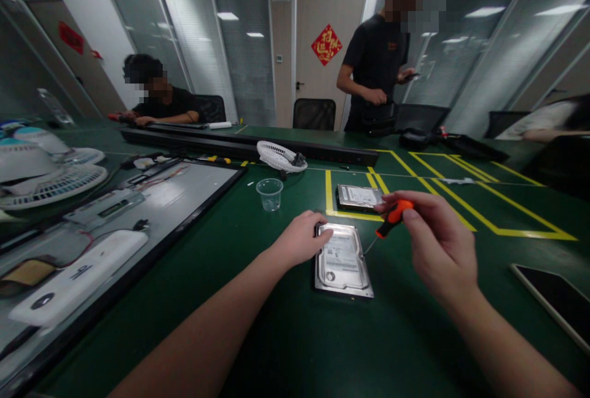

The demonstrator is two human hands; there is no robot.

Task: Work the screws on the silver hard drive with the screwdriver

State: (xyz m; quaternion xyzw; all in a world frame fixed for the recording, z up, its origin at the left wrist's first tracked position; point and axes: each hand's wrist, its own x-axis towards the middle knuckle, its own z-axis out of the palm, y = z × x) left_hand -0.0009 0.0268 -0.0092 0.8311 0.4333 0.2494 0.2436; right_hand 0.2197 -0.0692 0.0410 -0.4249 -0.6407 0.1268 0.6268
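Note:
A silver hard drive (343,266) with a white label lies flat on the green table in front of me. My left hand (303,238) grips its upper left edge, the thumb resting on top of the cover. In my right hand (440,244) is a screwdriver (393,220) with an orange and black handle, pinched between thumb and fingers. Its tip meets the drive's right side, near the edge of the cover; the screw there is too small to make out. Just beyond lies a second hard drive (359,195), within yellow tape lines. A clear plastic cup (270,196) stands left of the drives.
To the left lies an opened flat panel (198,183) with a white power strip (80,275) on it. Fan parts (50,183), a white grille (281,157) and a long black bar (322,151) sit farther back. A phone (553,300) lies right. Other people are around the table.

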